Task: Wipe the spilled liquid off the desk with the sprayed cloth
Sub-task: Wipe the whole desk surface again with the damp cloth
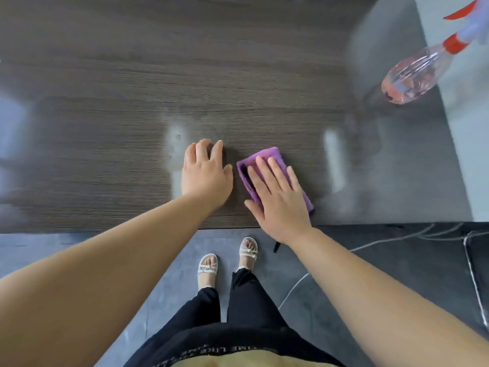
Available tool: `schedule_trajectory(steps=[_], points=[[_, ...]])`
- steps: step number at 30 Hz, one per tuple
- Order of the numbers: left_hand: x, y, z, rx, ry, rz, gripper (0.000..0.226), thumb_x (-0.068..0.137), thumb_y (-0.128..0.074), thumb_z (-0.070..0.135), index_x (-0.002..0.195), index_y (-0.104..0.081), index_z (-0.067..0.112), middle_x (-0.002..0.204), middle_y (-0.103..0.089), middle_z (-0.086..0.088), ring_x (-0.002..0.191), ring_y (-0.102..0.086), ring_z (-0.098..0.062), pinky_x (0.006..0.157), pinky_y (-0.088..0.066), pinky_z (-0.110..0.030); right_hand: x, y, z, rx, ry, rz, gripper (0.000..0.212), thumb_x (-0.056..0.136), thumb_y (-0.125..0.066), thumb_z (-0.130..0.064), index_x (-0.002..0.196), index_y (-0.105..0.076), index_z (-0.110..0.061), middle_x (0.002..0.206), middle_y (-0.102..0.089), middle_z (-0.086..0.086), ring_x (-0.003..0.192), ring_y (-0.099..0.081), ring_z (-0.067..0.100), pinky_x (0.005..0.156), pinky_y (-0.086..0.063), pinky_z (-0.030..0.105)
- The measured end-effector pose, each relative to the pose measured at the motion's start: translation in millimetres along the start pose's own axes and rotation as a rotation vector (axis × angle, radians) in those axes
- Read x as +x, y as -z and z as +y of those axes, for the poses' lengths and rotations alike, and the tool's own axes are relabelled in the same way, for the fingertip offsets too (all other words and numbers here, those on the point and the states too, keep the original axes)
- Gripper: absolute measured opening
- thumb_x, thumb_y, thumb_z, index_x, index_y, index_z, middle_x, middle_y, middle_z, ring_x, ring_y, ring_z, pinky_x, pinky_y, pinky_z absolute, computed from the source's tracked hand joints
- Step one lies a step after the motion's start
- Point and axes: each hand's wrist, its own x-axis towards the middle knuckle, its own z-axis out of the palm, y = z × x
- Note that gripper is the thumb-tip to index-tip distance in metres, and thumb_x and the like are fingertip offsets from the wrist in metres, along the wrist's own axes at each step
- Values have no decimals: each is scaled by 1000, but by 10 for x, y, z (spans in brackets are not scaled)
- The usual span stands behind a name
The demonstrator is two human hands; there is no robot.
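Purple cloth [275, 178] lies flat on the desk [132, 102] under the right hand [277, 200], fingers spread, pressing it. Just beside, the left hand [206, 178] rests open, holding nothing.

Both forearms are bare, with no sleeves, watch or rings showing on the left hand [205, 176] or the right hand [277, 197]. The person wears black trousers [238, 298] with raw, frayed hems cut above the ankle, and a black waistband [211, 350] printed with pale capital letters, too blurred to read. On the 2 feet are open-toed white strappy sandals [207, 264].
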Motion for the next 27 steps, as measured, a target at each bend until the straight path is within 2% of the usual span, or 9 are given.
schedule_trajectory(steps=[1, 3, 6, 8, 14, 16, 19, 22, 27], points=[[-49, -27, 26, -9, -25, -14, 53, 95, -41, 32, 144, -27, 16, 147, -24, -8, 135, -16, -29, 111, -21, -38, -68, 17, 138, -8, 104, -50, 61, 93, -37, -46, 145, -37, -16, 154, -31, 7, 142, -27, 27, 112, -26, 53], [-126, -60, 90, 3, -81, -44, 53, 95, -41, 33, 144, -27, 17, 148, -23, -6, 135, -16, -28, 108, -25, -39, -127, 42, 514, -26, 16, -34, 59, 94, -37, -46, 146, -36, -18, 154, -30, 5, 143, -25, 25, 112, -26, 52], [-157, -97, 213, 39, -144, -88, 54, 96, -40, 37, 144, -27, 18, 150, -20, -6, 137, -14, -27, 110, -23, -40, -49, 164, 940, 42, -607, -24, 58, 100, -29, -43, 152, -18, -19, 160, -12, 4, 147, -9, 23, 117, -11, 49], [-133, -130, 295, 50, -146, -114, 55, 96, -39, 40, 145, -26, 18, 151, -17, -7, 138, -13, -29, 114, -18, -42, -8, 149, 819, 32, -814, -27, 60, 100, -25, -44, 153, -12, -18, 161, -5, 5, 147, -3, 25, 118, -6, 49], [-59, -234, 498, 218, -87, -184, 59, 92, -37, 52, 143, -25, 23, 149, -18, -8, 136, -14, -33, 111, -14, -55, -156, 79, 691, 31, -232, -77, 64, 94, -27, -50, 148, -32, -15, 155, -27, 7, 144, -23, 28, 113, -21, 55], [-53, -235, 552, 258, -71, -174, 59, 91, -38, 55, 139, -30, 22, 145, -23, -9, 133, -19, -34, 109, -18, -56, 81, 153, 1134, 25, -267, -85, 61, 97, -26, -50, 151, -23, -20, 159, -16, 2, 146, -12, 24, 116, -14, 51], [-53, -248, 620, 288, -28, -161, 59, 91, -38, 57, 136, -33, 19, 143, -26, -10, 132, -21, -36, 108, -21, -57, 351, 271, 1611, 47, -540, -126, 58, 101, -27, -43, 153, -11, -21, 161, -3, 0, 147, 0, 20, 118, -4, 45], [-73, -295, 709, 314, 12, -191, 67, 90, -35, 61, 140, -26, 17, 147, -20, -13, 137, -12, -40, 109, -17, -59, 63, 202, 1500, 53, -669, -24, 58, 100, -27, -43, 152, -19, -16, 160, -12, 6, 147, -9, 25, 117, -10, 50], [-81, -349, 731, 347, 32, -215, 75, 90, -30, 63, 147, -12, 16, 154, -6, -14, 140, 0, -42, 112, -8, -60, -498, 84, 876, 44, -435, -33, 65, 92, -31, -49, 144, -39, -10, 152, -34, 13, 140, -30, 33, 110, -23, 56]])
